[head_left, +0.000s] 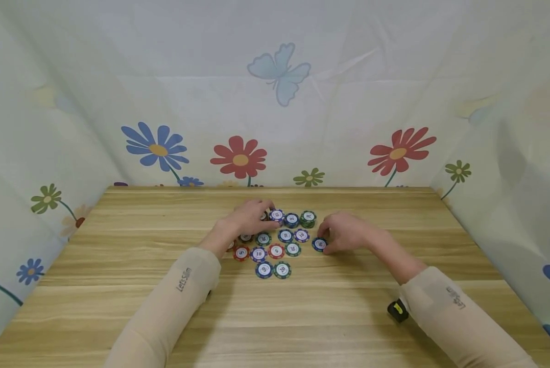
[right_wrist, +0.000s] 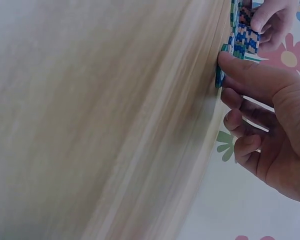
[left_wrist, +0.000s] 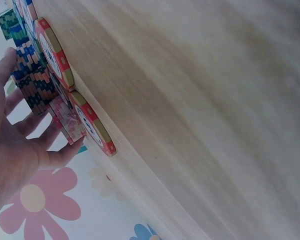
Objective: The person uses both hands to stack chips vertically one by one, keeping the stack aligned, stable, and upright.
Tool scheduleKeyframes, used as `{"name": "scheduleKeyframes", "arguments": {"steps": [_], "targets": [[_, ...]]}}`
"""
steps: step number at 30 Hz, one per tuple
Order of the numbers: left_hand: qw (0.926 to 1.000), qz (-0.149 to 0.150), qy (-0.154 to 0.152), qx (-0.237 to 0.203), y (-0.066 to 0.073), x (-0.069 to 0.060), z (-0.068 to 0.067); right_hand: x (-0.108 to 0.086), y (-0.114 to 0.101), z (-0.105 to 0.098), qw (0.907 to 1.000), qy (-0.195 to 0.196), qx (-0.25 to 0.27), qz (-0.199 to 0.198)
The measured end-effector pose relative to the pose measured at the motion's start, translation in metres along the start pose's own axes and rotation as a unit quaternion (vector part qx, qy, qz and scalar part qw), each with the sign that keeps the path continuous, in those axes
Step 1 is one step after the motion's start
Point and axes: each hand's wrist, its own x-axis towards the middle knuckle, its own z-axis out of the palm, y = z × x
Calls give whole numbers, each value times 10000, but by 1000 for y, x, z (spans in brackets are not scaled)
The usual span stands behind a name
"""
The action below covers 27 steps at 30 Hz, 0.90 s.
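Wood-grain surface [head_left: 330,317], floral-print fabric [head_left: 192,92] at back and both sides, pale-blue butterfly [head_left: 280,74] up centre. Poker chips [head_left: 277,251] mid-surface, stacks in far row. Left grip [head_left: 249,219] pinching purple chip stack [head_left: 277,215]; right grip [head_left: 350,231] pinching blue chip [head_left: 319,244], just right of the rest.

Both arms reach forward and inward, the forearms covered by beige sleeves [head_left: 160,312] that end short of the bare wrists [head_left: 220,236]. The left hand [head_left: 250,217] lies farther forward, its digits spread and bent in a grasp. The right hand [head_left: 349,232] is turned inward toward it, well apart; its thumb [right_wrist: 245,69] and index finger close in a pinch, while the remaining fingers [right_wrist: 247,145] curl loosely toward the palm.
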Motion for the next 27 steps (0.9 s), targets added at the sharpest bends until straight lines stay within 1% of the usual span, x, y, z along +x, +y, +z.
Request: {"name": "scheduleKeyframes", "arguments": {"steps": [3, 6, 11, 15, 18, 21, 27], "targets": [[10000, 30, 11, -28, 0, 0, 0, 1, 0, 1, 10000, -46, -62, -63], [10000, 44, 23, -39, 1, 0, -1, 0, -1, 2, 9999, -84, -129, -32], [10000, 20, 11, -26, 1, -1, -1, -1, 1, 5, 9999, -6, -98, -50], [10000, 10, 12, -10, 1, -1, -1, -2, 2, 6, 9997, 213, 93, -46], [10000, 0, 7, -9, 1, -1, -1, -1, 2, 6, 9989, 453, 110, -44], [10000, 2, 14, 4, 1, -1, -1, 1, 1, 3, 9978, 659, 109, 48], [10000, 6, 22, 5, 2, -1, -1, 5, -2, 0, 9954, 865, 319, 277]]}}
